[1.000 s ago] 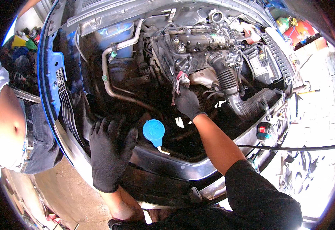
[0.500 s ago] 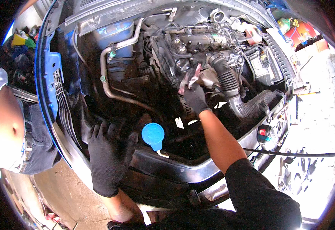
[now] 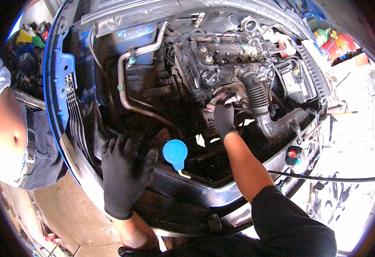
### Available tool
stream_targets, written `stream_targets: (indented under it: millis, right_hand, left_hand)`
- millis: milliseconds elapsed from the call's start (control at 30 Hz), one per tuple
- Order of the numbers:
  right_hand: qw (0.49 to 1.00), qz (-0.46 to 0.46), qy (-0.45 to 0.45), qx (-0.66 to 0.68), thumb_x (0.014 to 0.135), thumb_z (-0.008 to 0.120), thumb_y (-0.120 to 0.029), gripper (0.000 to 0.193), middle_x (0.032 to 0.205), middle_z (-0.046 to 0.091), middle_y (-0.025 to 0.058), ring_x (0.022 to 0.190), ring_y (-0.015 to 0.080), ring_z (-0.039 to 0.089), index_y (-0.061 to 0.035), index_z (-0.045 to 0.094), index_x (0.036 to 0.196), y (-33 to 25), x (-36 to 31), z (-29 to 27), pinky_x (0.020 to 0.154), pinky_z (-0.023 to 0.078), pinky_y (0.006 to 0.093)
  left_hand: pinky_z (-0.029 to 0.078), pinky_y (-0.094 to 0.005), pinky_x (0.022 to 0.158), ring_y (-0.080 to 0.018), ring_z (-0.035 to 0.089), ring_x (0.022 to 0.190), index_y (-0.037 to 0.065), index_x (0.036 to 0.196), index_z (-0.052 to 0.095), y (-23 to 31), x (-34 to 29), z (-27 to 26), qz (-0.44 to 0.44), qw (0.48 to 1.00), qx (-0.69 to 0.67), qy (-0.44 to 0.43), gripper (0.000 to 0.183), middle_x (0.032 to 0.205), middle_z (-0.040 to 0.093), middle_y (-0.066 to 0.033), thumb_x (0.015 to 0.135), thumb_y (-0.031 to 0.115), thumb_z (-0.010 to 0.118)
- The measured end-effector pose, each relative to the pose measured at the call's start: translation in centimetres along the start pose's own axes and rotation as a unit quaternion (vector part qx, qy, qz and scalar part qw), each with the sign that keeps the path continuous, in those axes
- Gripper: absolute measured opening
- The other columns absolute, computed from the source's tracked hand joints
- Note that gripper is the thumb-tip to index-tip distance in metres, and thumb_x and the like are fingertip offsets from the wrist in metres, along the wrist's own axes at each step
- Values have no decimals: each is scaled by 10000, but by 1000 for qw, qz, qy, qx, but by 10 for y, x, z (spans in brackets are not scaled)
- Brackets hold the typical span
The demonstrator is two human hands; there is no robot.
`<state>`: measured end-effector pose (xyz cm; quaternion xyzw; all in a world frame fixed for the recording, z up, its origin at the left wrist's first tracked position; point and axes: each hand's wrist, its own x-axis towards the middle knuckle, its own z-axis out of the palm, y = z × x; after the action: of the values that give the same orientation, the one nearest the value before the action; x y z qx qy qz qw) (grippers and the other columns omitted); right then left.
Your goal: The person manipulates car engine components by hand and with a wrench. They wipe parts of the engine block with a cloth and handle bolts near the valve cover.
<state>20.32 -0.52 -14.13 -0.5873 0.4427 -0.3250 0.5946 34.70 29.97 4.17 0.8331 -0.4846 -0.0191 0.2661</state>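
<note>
Basically, main container is the engine bay (image 3: 200,196), packed: engine (image 3: 228,55) in the upper middle, battery (image 3: 294,81) to its right, corrugated black hose (image 3: 254,90) running down the engine's front, bent metal pipe (image 3: 121,73) along the left side. Pale reservoir (image 3: 287,48) sits behind the battery. Near the front edge, a round blue cap (image 3: 175,151) with a tapered tab, printed marking on its face. Outside the bay, left: heap of mixed items (image 3: 26,47), yellow, green and blue among dark ones. Upper right: red object (image 3: 343,46) beside a green cylinder (image 3: 320,37). Cloth (image 3: 211,106): pinkish and whitish, crumpled, probably a rag, though the glove and blur hide much of it. It's at the engine's front, just left of the corrugated hose, by a pale metal shield (image 3: 232,91). Right hand (image 3: 224,118), black glove, fingers closed round the cloth, arm reaching in over the front edge. Left hand (image 3: 127,175), same glove, fingers spread and slightly bent, thumb apart, at the bay's front-left corner, just left of the blue cap. Another person (image 3: 46,150) stands at far left, dark trousers, belt, bare midriff.
</note>
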Motion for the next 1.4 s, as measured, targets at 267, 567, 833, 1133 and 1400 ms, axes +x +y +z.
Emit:
stream_targets:
  millis: [267,567,833,1133,1400]
  right_hand:
    - [841,-219,-320,-376,861,665,-111,288,1065,676,238,1089,401,629,-4,641,1127,-11,-18,14,946,486,455]
    - [842,-322,-335,-273,930,629,-164,567,1339,566,306,1225,418,575,5,442,1438,-45,-49,39,1020,458,447]
    - [777,-321,-341,-420,893,654,-143,692,1428,459,314,1248,421,528,-25,330,1493,-48,-39,44,1043,434,449]
    - [586,-176,-247,-752,852,563,-222,405,1149,677,282,1082,407,669,1,699,1162,-136,66,130,968,515,498]
    - [426,-121,-326,-835,896,517,-276,541,1430,539,237,1306,361,553,9,590,1350,-119,71,136,1108,404,471]
  left_hand:
    - [407,-528,975,-418,575,1010,67,1191,642,4,4,-2,1,1000,10,-14,410,1078,636,-185,874,323,692]
    - [409,-538,961,-411,576,1010,70,1187,642,3,2,-2,8,999,48,5,424,1058,628,-191,873,352,687]
    - [415,-514,948,-366,589,997,74,1157,658,4,-1,-3,-13,999,41,16,415,1048,631,-163,883,385,676]
    - [420,-552,979,-459,563,1087,10,1123,649,1,-4,-9,-31,999,-19,-17,450,1130,616,-261,888,394,659]
    - [414,-554,1010,-441,578,1078,29,1130,660,0,-7,-13,-36,999,-33,-12,430,1100,630,-246,896,390,649]
